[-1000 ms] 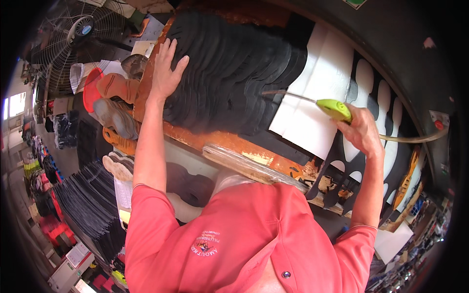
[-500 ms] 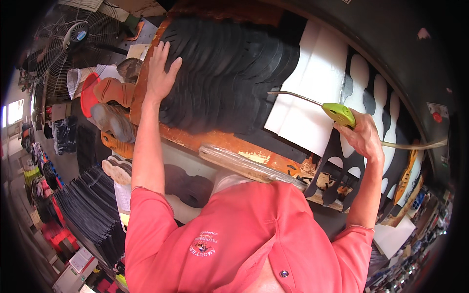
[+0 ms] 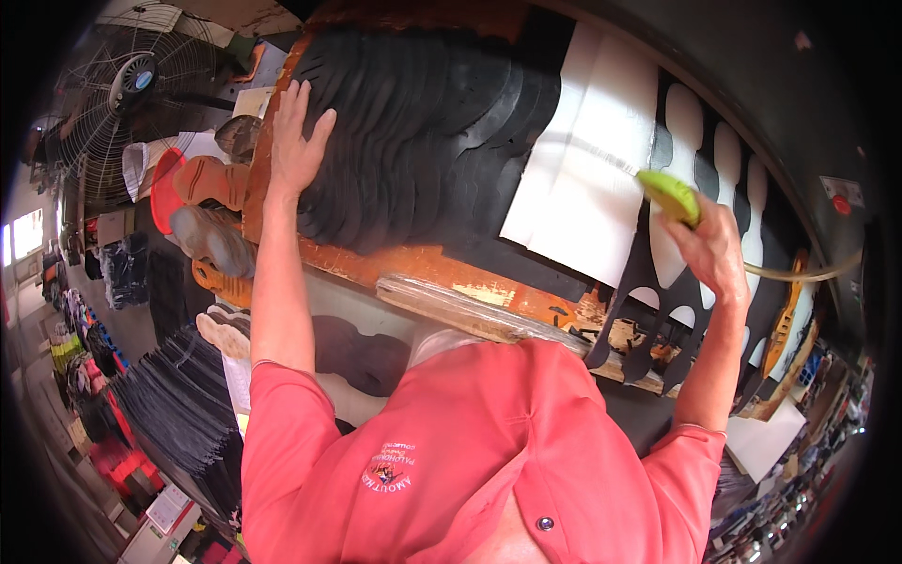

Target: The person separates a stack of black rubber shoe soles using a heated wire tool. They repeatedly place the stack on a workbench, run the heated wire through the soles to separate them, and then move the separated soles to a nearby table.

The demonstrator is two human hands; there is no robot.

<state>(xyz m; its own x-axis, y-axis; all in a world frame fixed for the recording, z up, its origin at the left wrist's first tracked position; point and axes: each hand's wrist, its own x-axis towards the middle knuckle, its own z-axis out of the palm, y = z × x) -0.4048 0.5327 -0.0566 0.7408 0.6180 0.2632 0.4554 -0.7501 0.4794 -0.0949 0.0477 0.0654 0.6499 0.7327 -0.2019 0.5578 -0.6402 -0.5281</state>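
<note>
My left hand (image 3: 301, 155) is open, its fingers spread at the left edge of a wide spread of overlapping black sole-shaped sheets (image 3: 404, 141). The sheets lie on a worn orange-brown board (image 3: 376, 266). Over on the right, my right hand (image 3: 711, 249) is wrapped around a green air blow gun (image 3: 669, 195). Its thin nozzle is blurred and points left over a white sheet (image 3: 583, 174) beside the black ones. From the rear of the blow gun a pale hose (image 3: 817, 278) runs off to the right.
Black sheet with sole-shaped cut-outs (image 3: 672, 324) lies at the right, partly past the board's edge. A plastic-wrapped bar (image 3: 460, 310) runs along the near edge. Further left are a caged fan (image 3: 136, 80), a red rounded piece (image 3: 167, 188) and stacked dark strips (image 3: 174, 404).
The blow gun has tilted and its nozzle has swung right, away from the black sheets, now smeared by motion. My left hand stays at the sheets' left edge.
</note>
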